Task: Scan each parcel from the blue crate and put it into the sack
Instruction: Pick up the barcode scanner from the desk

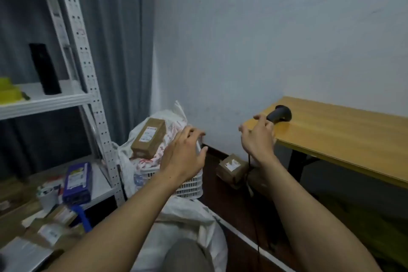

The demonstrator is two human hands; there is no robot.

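While neither hand holds a parcel, I judge this to be the gap between items. At three o'clock the black scanner (pixel 279 113) lies on the wooden table (pixel 342 139). The right hand (pixel 258 139) is just beside its handle, fingers apart and loose; I cannot tell whether they touch it. The left hand (pixel 185 152), just below centre, is splayed and empty over the white basket (pixel 192 185), where a brown parcel (pixel 149 137) tops a bagged heap. The white sack (pixel 187 223) lies crumpled at six o'clock between the arms. Next, I reckon, the right hand must close on the scanner and the left must fetch a parcel from eight o'clock, where labelled boxes (pixel 50 229) lie by a blue edge (pixel 82 216) that may be the crate. The scanner's cord (pixel 257 240) trails past the right forearm and could snag. A stray box (pixel 231 166) sits on the floor at five o'clock.
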